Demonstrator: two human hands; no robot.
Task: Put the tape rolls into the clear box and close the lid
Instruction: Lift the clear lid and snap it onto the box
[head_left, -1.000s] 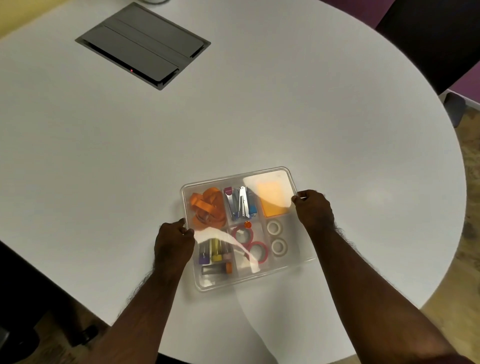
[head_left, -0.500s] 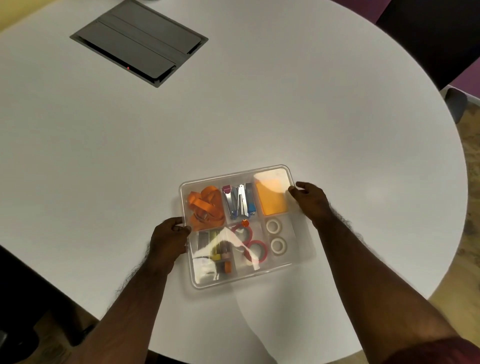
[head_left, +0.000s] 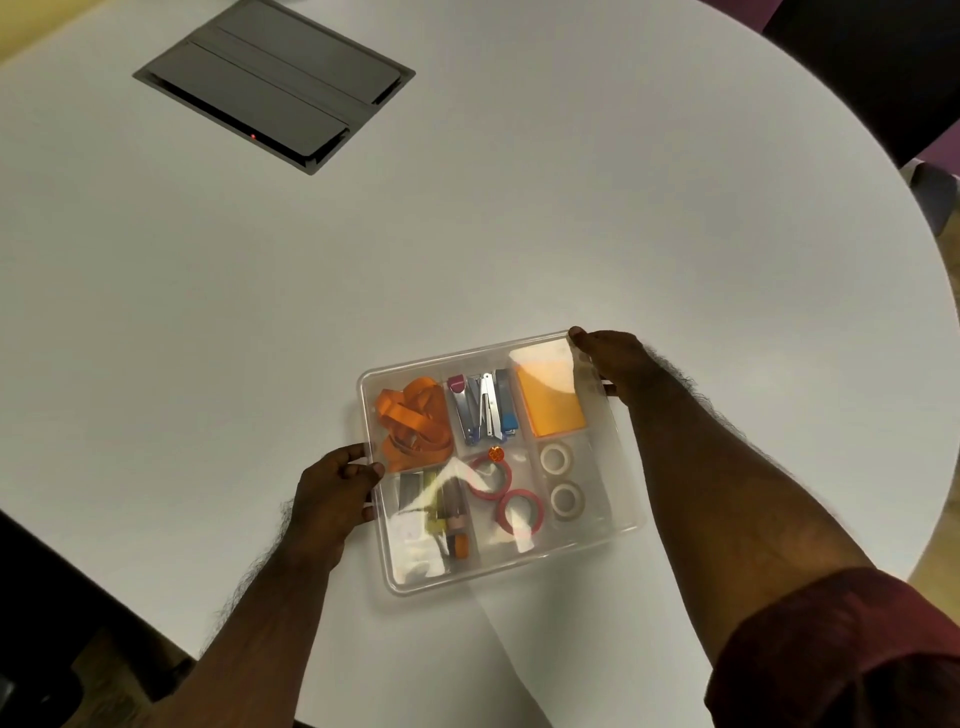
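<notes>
Big white table (head_left: 519, 234), loads of bare room all round, edge well off. Clear box (head_left: 498, 467) sits near the person, tape rolls (head_left: 556, 460) already inside, lid looks laid on top. Left hand (head_left: 332, 499) pinches the left rim, right hand (head_left: 608, 358) grips the far right corner. Uneven pressing could leave one side unseated, or skid the box

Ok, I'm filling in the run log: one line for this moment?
stage: closing lid | left hand: on clear box left edge | right hand: on far right corner | tape rolls: inside | table: white
</notes>
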